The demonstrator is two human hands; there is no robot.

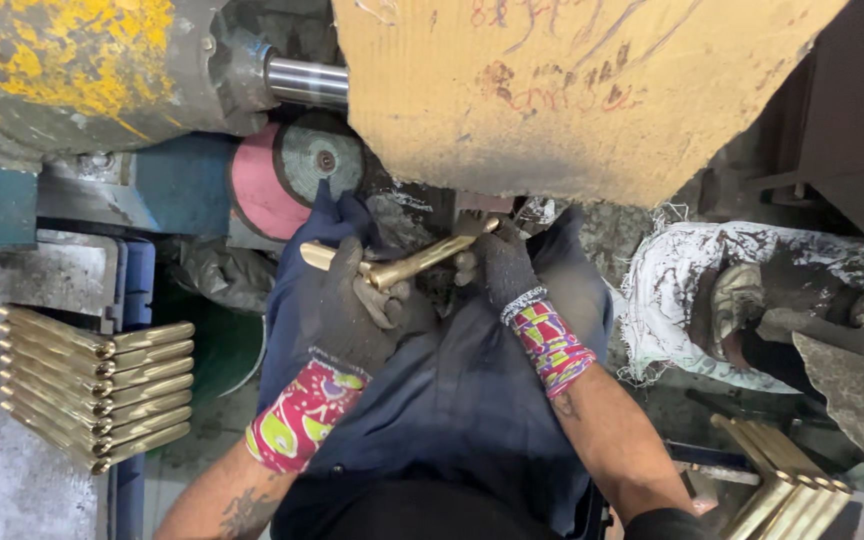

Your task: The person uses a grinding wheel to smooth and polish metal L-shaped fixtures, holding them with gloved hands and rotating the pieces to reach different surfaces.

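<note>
Both gloved hands [347, 310] [497, 265] grip one brass handle [402, 265]; stacked handles [92, 385] fill blue crate [137, 290]

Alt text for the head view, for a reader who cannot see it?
Two gloved hands, left and right, hold a brass handle over a blue-clothed lap under a cardboard shield. More brass handles lie stacked at left.

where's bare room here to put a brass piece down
Bare patch: grey surface below the stacked brass handles. Crowded: middle, where left hand and right hand hold a brass handle, and lower right brass stack.
</note>
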